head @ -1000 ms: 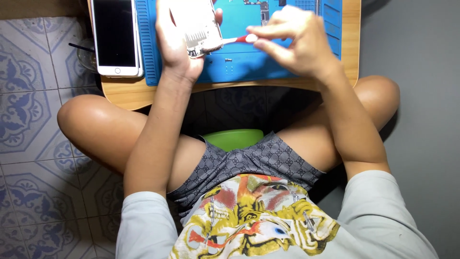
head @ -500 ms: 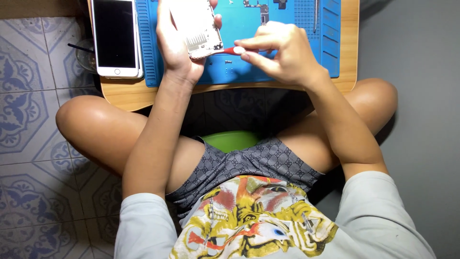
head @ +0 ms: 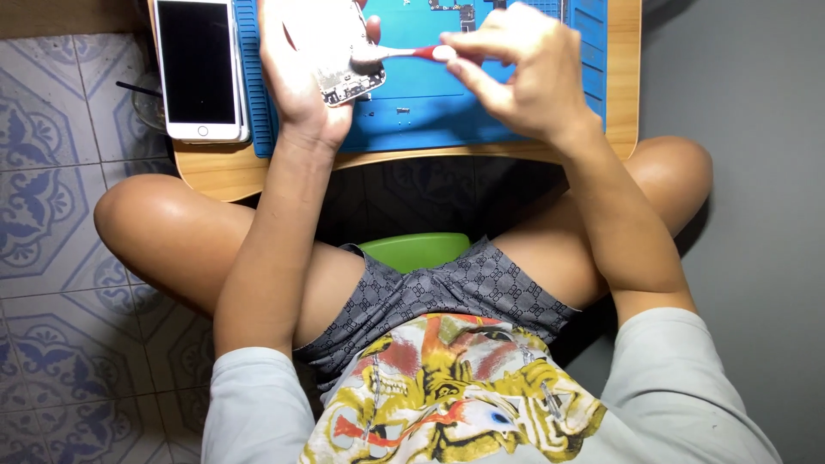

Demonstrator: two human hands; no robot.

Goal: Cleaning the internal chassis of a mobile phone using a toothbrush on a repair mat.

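Floor (head: 51, 258) is patterned tile on the left, plain grey on the right. Person sits cross-legged w/ a small wooden table (head: 623, 77) across the knees; a green seat (head: 417, 249) shows below. Most of the tabletop is under a blue work mat (head: 447, 112).

Next biggest: a white phone (head: 199, 69), dark screen up, lying on the mat's left edge, well apart from the hands and untouched.

Left hand (head: 296, 77) is wrapped round an opened phone body (head: 339, 60), held up just above the mat, tilted, insides facing the camera. Fingers closed on it, thumb side partly hidden.

Right hand (head: 520, 73) pinches a small brush (head: 400, 53) w/ a red handle, fingertips narrow on the stem; bristle end touching the lower inside of the phone body.

Smallest: a loose circuit board piece (head: 460, 13) at the top of the mat and a few tiny dark bits, prob. screws (head: 400, 110), near its front edge.

Progress, as a guess: teardown looks done, since parts are already out on the mat. Cleaning of the shell is in hand. Refit of parts and closing up look left to do.
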